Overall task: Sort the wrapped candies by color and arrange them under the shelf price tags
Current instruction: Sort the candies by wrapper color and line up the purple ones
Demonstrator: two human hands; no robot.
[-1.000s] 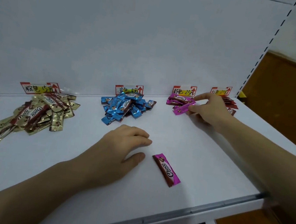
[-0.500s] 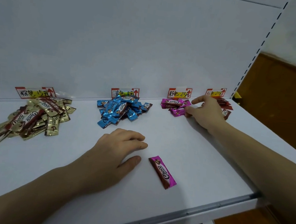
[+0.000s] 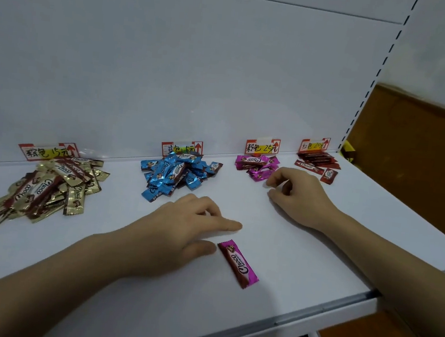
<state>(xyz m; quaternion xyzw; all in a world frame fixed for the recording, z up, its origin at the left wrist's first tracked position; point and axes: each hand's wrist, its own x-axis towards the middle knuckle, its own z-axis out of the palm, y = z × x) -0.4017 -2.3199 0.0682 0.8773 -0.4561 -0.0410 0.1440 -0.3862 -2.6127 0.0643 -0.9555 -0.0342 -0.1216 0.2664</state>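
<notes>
One pink candy (image 3: 238, 263) lies alone and flat on the white shelf (image 3: 314, 274) near its front edge, its long side running from eleven to five o'clock. It is the only wrapper I can see outside a pile.

My left hand (image 3: 182, 227) rests palm down at the candy's ten o'clock. Its index finger now points out past the candy's top end and its thumb is just beside that end. I cannot tell whether the thumb touches it. The hand holds nothing and its fingers are relaxed.

At the candy's one o'clock, my right hand (image 3: 295, 195) has drawn back from the pink pile (image 3: 254, 165), where a second ago it was setting down a pink wrapper. Its fingers are loosely curled around nothing, just beside the pile's near edge.

The pink pile sits at twelve o'clock from the lone candy, well apart, under the pink price tag (image 3: 262, 146). The blue pile (image 3: 177, 173) is at eleven o'clock, the gold pile (image 3: 49, 188) far out toward ten, and the red pile (image 3: 316, 161) at one, each below its own tag.

I judge the sort nearly done: that last drop freed the right hand, and this candy should go to the pink pile next.
</notes>
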